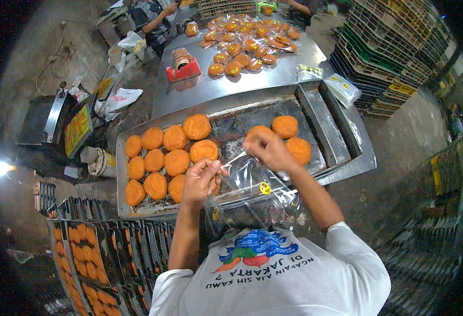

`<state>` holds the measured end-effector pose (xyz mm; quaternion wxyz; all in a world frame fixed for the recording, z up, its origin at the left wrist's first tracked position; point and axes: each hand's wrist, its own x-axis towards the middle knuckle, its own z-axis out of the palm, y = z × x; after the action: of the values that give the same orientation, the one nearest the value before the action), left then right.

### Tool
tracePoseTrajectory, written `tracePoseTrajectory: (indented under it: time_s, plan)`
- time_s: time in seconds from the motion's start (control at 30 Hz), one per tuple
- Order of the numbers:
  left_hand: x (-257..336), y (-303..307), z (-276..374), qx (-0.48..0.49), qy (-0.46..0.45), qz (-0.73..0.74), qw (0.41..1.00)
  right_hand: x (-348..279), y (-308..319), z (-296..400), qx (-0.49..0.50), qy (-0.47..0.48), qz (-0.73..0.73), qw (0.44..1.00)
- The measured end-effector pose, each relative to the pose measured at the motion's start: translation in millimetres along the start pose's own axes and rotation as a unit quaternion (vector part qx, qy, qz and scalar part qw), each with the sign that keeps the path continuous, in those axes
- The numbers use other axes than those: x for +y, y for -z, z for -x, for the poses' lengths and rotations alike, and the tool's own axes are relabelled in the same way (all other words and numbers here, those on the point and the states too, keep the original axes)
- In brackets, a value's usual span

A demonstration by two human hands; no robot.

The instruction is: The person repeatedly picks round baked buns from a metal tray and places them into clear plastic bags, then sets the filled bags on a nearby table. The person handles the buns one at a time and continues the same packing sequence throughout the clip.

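Observation:
My left hand (202, 181) pinches the edge of a clear plastic bag (244, 173) with a yellow printed mark. My right hand (269, 149), slightly blurred, is at the bag's other upper side; its fingertips are curled, and whether they grip the film cannot be told. Both hands are over a large metal tray (231, 205) on the table. Several round orange-brown breaded buns (177, 162) lie in rows on the tray's left part. Two more buns (284, 126) lie at the right, with another partly hidden behind my right hand. More clear film hangs below the hands, near my shirt.
Wrapped buns (251, 45) are piled on the steel table (200, 94) beyond the tray, beside a red tape dispenser (183, 71). Stacked bags (342, 89) lie at the tray's right corner. Plastic crates (385, 59) stand right, a rack of bun trays (97, 252) lower left. Two people are across the table.

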<state>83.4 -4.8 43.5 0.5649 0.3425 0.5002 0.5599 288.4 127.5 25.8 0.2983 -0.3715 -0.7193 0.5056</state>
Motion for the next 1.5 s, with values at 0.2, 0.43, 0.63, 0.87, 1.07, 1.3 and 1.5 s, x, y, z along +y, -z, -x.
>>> tracePoseTrajectory:
  time_s: [0.2,0.43,0.63,0.87,1.07,1.3,1.5]
  plan:
    - [17,-8,23,0.051,-0.209,-0.21,0.954,88,110,-57,0.103,-0.017,0.585,0.804]
    - [33,12,26,-0.009,-0.243,-0.286,0.927,19,65,-44,0.04,-0.025,0.34,0.939]
    - [42,36,27,-0.121,-0.198,-0.223,0.947,-65,-24,-7,-0.03,0.142,-0.255,0.956]
    - [21,57,21,-0.084,-0.22,0.0,0.972,-62,-37,-5,-0.129,0.146,-0.26,0.946]
    - [6,55,16,-0.064,-0.289,-0.052,0.954,-60,-26,-6,-0.191,0.162,-0.062,0.966]
    - [3,40,14,-0.146,-0.299,-0.193,0.923,-79,-12,-5,-0.292,0.297,0.114,0.902]
    - [15,22,17,-0.182,-0.287,-0.216,0.915,-72,-19,14,-0.334,0.28,0.039,0.899]
